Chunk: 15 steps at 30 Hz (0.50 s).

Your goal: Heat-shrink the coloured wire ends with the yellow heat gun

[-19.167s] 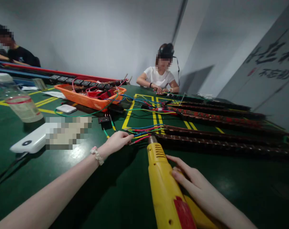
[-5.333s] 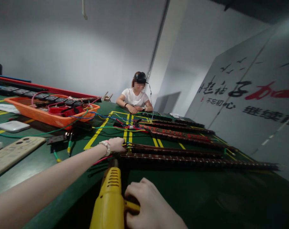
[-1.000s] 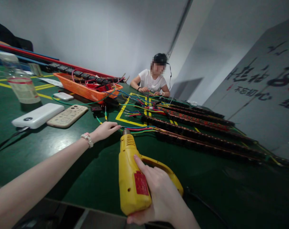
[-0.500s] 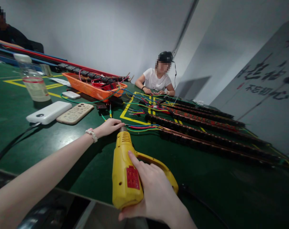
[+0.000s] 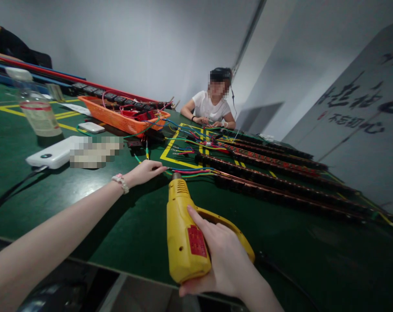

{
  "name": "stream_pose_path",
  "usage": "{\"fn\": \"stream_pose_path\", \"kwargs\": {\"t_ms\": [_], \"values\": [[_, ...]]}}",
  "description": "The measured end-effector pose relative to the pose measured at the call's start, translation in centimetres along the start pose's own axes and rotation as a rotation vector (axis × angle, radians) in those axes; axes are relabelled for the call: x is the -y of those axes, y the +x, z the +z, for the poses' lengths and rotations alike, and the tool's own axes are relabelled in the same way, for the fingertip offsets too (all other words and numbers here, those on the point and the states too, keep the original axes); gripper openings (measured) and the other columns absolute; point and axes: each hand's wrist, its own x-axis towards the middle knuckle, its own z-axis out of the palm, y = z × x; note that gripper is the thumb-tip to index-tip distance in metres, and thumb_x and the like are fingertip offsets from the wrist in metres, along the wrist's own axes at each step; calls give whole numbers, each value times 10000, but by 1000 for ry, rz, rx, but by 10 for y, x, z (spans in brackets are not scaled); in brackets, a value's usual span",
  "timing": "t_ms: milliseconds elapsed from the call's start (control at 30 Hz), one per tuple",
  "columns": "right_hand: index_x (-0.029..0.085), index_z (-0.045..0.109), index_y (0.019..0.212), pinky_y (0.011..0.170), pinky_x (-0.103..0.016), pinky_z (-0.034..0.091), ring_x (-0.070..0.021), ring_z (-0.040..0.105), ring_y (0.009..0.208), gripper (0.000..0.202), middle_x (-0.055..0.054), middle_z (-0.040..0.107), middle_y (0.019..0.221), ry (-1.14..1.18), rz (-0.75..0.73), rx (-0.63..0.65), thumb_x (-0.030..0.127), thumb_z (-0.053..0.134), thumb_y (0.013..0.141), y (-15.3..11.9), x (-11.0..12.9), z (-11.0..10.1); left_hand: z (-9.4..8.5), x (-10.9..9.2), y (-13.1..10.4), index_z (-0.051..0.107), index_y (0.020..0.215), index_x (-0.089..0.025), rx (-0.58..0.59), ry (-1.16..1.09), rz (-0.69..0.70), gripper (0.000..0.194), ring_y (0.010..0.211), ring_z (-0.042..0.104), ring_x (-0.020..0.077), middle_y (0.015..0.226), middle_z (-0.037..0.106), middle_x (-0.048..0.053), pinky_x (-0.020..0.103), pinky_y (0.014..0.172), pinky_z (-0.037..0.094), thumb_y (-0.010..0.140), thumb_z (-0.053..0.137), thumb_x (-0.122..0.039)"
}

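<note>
The left hand [image 5: 146,172] is pinching thumb and forefinger together on the near ends of a bundle of thin blue, red and green plastic-coated wires [image 5: 193,172]; the fingertips are hiding those ends, so which strands are being clamped cannot be determined. The right hand [image 5: 224,258] is closing around the rear of a yellow plastic heat gun [image 5: 180,229] and covering part of its loop-shaped handle. The gun's short metal nozzle [image 5: 176,176] is pointing at the wires just beside the left fingertips; contact cannot be confirmed. A black cord [image 5: 285,278] is running into shadow and out of view at the bottom. Pixelation is obscuring a flat beige object [image 5: 97,155], and the left edge is cutting off a person in black [image 5: 10,44].

The wires are leading into a long, dark, ridged strip with copper-coloured lines [image 5: 281,200], which is lying on a glossy green table [image 5: 118,229]. Slotted vents are marking the gun's front, a red rectangular panel its rear. A perforated orange plastic basket [image 5: 110,119] is holding red and black parts farther back.
</note>
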Motion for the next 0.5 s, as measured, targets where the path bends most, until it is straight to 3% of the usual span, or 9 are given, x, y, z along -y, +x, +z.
{"fn": "stream_pose_path", "kwargs": {"t_ms": [167, 500], "values": [[369, 3, 1400, 837, -335, 421, -192, 537, 955, 1193, 10, 489, 1215, -57, 65, -81, 737, 629, 453, -16, -16, -7, 0, 0, 0, 510, 681, -82, 3, 7, -19, 616, 536, 291, -40, 593, 436, -22, 113, 517, 190, 736, 296, -658], [253, 147, 1418, 771, -358, 433, -224, 547, 853, 1111, -60, 573, 1048, -227, 299, -307, 680, 641, 519, -37, -33, -6, -1, -1, -1, 534, 706, -80, 5, 27, -36, 625, 553, 284, -41, 597, 435, -20, 115, 538, 195, 737, 294, -657]]}}
